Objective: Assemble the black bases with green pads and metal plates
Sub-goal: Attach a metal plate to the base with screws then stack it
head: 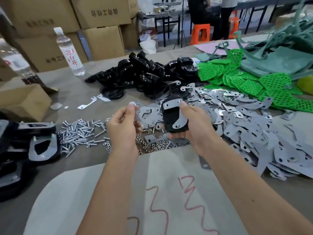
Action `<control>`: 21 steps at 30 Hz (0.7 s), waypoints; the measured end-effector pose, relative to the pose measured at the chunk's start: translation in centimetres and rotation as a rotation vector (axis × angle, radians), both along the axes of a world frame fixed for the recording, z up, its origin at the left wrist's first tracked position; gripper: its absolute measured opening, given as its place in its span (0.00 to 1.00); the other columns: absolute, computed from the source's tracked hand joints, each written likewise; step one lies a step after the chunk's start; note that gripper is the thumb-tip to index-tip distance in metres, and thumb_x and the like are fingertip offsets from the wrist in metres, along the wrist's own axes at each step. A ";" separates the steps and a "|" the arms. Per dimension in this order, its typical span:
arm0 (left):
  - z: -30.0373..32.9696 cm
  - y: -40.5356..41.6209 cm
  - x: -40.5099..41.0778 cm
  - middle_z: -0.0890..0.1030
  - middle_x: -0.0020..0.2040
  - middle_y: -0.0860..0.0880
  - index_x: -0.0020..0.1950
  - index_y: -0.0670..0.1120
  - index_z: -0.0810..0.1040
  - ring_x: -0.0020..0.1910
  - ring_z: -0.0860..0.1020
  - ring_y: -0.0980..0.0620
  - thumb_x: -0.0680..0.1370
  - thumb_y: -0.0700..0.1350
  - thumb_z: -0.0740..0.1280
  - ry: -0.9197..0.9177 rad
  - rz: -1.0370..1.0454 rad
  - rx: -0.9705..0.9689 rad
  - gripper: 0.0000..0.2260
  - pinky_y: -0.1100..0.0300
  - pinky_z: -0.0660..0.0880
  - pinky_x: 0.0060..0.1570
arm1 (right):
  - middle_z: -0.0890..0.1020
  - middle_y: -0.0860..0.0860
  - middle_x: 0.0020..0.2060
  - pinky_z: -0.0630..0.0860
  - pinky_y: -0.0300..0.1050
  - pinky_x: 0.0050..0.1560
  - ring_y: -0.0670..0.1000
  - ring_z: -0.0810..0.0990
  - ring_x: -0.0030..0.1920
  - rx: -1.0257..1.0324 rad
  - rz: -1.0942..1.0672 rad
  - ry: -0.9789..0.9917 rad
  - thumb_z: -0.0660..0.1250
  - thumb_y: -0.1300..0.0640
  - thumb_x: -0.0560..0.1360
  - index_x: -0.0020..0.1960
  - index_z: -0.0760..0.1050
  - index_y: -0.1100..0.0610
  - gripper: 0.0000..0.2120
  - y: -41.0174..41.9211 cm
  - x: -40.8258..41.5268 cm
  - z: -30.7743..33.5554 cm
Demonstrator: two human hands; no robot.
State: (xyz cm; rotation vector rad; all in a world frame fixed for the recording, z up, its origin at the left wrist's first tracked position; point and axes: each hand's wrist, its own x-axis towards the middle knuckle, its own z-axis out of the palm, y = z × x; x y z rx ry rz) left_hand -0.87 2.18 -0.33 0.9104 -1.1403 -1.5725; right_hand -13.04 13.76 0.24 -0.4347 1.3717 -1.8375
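My right hand (193, 126) grips a black base (170, 119) above the table, with a grey metal plate (179, 114) lying on its top face under my thumb. My left hand (122, 122) pinches a second, blurred metal plate (136, 114) just left of the base. Behind them lies a heap of black bases (135, 78). Green perforated pads (240, 80) are piled at the back right. Loose metal plates (254, 126) spread across the right side of the table.
Bolts (79, 133) and nuts (152, 146) lie scattered below my hands. Assembled bases (40, 145) are stacked at the left edge. A water bottle (67, 50) and cardboard boxes (101, 12) stand at the back left. People sit at far tables.
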 end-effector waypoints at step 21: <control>-1.1 1.5 -0.8 0.85 0.34 0.48 0.45 0.49 0.86 0.33 0.82 0.49 0.75 0.37 0.77 -0.180 -0.121 -0.293 0.06 0.51 0.83 0.41 | 0.88 0.58 0.47 0.84 0.55 0.36 0.62 0.88 0.44 -0.025 0.045 0.126 0.62 0.49 0.85 0.54 0.83 0.57 0.15 -0.1 -0.1 -0.7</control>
